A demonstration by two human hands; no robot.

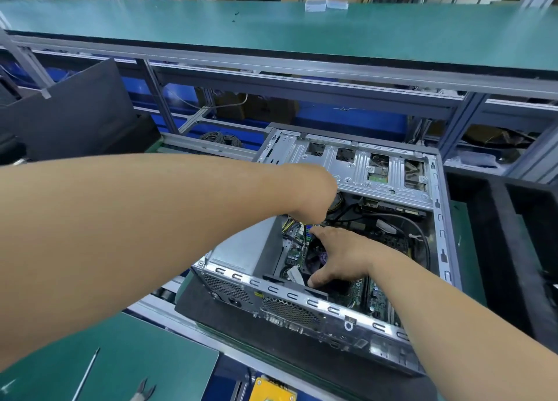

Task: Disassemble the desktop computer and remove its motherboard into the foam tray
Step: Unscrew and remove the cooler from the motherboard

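Case: desktop computer [347, 249], side panel off, lying on its side; long axis runs near-left to far-right.
Board: motherboard [294, 249] still flat on case floor, directly below both hands; R hand nearer.
L hand [314, 210]: reaches in from upper left; fingers hidden behind wrist, so grip can't be told. Yellow cables [288, 224] just beside it.
R hand [338, 255]: fingers spread, relaxed, resting on cooler fan [315, 257]; grips nothing.
Foam tray [513, 249]: dark, just right of case.

Pliers [144, 392] on green mat [136, 358]
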